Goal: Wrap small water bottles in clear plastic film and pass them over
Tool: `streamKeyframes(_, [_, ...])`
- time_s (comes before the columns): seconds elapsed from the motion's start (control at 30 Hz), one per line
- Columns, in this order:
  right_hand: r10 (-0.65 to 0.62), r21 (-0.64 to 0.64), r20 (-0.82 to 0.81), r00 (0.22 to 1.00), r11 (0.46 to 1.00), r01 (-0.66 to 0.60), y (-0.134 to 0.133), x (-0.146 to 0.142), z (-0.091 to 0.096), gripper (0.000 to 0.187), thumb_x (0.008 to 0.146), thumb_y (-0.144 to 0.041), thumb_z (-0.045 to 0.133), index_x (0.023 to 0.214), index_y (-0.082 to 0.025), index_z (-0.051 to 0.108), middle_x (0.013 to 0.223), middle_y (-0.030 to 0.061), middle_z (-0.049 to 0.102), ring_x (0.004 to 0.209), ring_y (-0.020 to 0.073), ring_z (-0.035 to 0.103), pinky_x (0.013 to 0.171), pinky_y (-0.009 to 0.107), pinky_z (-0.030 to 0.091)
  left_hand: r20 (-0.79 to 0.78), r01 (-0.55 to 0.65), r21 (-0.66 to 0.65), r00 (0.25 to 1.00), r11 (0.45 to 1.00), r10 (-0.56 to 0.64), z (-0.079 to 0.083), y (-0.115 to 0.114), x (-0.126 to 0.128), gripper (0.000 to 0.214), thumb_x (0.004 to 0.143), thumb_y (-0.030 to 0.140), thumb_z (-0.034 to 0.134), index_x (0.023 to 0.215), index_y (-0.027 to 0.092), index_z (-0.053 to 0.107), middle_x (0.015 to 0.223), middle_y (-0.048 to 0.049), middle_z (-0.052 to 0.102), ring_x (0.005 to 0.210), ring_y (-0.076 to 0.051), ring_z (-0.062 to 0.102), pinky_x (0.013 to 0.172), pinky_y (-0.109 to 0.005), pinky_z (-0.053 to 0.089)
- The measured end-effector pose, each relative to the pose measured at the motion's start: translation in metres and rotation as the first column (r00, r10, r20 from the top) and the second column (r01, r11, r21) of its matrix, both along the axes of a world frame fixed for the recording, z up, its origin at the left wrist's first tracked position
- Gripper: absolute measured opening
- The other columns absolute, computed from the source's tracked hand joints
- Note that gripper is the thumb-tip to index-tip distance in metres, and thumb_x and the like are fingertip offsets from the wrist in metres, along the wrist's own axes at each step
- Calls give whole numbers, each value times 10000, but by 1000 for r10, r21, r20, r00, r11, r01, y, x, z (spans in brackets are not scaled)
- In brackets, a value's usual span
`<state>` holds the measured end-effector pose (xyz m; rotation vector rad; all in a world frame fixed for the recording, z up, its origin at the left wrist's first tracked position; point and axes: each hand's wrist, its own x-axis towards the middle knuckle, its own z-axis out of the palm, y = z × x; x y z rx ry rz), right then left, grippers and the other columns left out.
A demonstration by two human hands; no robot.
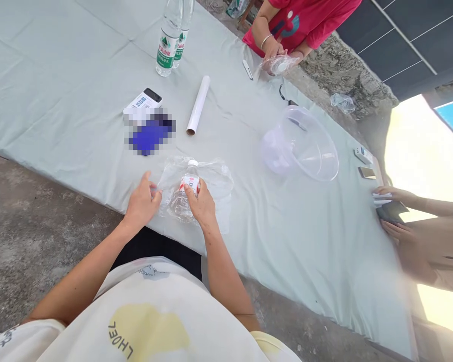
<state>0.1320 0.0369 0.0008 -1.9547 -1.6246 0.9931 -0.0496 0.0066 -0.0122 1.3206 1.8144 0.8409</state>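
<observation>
In the head view my right hand point(203, 205) is wrapped around a small clear plastic bottle point(191, 173) with a white cap and a red and white label. A crinkled clear plastic bag point(219, 176) spreads under and around the bottle; whether the bottle is inside it or on top, I cannot tell. My left hand point(142, 201) is just left of the bag, its fingers apart and nothing visible in them. Its fingertips are close to the bag's left edge.
Beyond my hands are a white roll point(199, 105), a white box point(143, 102), a blurred-out blue item point(149, 136) and two water bottles point(168, 48). A clear basin point(324, 151) lies to the right. Across the table point(272, 236), a person in red handles clear plastic point(279, 64); another person's hands point(398, 231) are at the right.
</observation>
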Motion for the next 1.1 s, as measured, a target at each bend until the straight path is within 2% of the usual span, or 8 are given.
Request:
streamKeyframes(0.13, [-37, -24, -45, 998, 999, 36, -2, -1, 8, 487, 876, -668, 500, 1121, -256, 584, 1023, 59, 681, 870, 241, 629, 795, 380, 482, -243, 155, -192, 949, 969, -200, 5, 2, 5, 503, 878, 331, 552, 1354, 174, 507, 910, -92, 732, 884, -306, 698, 757, -399, 514])
streamKeyframes(0.33, [47, 10, -237, 970, 999, -46, 1, -10, 6, 463, 934, -643, 429, 1161, -262, 560, 1023, 51, 668, 809, 204, 617, 710, 333, 494, -399, 162, -193, 888, 968, -228, 2, 10, 9, 298, 855, 242, 529, 1136, 220, 626, 873, -98, 732, 849, -309, 693, 696, -372, 493])
streamKeyframes(0.53, [137, -63, 195, 971, 990, -127, 3, -13, 4, 583, 958, -677, 338, 1208, -217, 596, 1119, 124, 635, 987, 269, 632, 831, 386, 454, -443, 109, -157, 880, 982, -169, 13, 13, 4, 164, 870, 241, 471, 859, 218, 633, 962, -110, 699, 844, -270, 656, 654, -340, 437])
streamKeyframes(0.63, [161, -109, 221, 962, 984, -140, 8, 2, 11, 603, 951, -709, 314, 1118, -240, 652, 1008, 83, 672, 908, 242, 646, 776, 341, 446, -293, 95, -142, 947, 985, -133, 19, 13, 5, 126, 861, 266, 482, 868, 222, 599, 916, -59, 690, 786, -214, 627, 640, -308, 412])
streamKeyframes(0.73, [141, 61, 180, 974, 986, -154, 34, 23, 17, 477, 1010, -544, 327, 1144, -233, 663, 1040, 68, 699, 936, 228, 639, 816, 333, 450, -67, 92, -183, 992, 979, -105, 21, 13, 11, 123, 875, 307, 465, 864, 235, 564, 768, -3, 668, 635, -170, 572, 606, -289, 404])
streamKeyframes(0.83, [226, 196, 261, 938, 939, -281, 79, 35, 17, 339, 972, -256, 418, 1200, -176, 655, 1257, 118, 647, 1100, 254, 589, 938, 362, 428, -8, 70, -197, 997, 978, -73, 22, 12, 18, 133, 889, 329, 449, 861, 243, 546, 673, 24, 625, 574, -159, 541, 589, -285, 395])
streamKeyframes(0.97, [497, 20, 264, 827, 854, -520, 137, 32, 12, 285, 811, -193, 629, 1084, -179, 707, 1147, 103, 693, 1079, 267, 582, 915, 360, 432, -86, 44, -171, 995, 984, -59, 26, 6, 28, 245, 841, 463, 588, 947, 244, 564, 936, -17, 699, 831, -208, 653, 675, -302, 440])
streamKeyframes(1.1, [583, -52, 48, 811, 813, -580, 172, 34, 10, 106, 782, -240, 659, 848, -182, 718, 861, 18, 712, 816, 159, 616, 770, 261, 464, -194, 44, -156, 978, 987, -74, 31, -2, 37, 383, 790, 439, 680, 1089, 238, 550, 1129, -53, 686, 1042, -253, 654, 746, -320, 456])
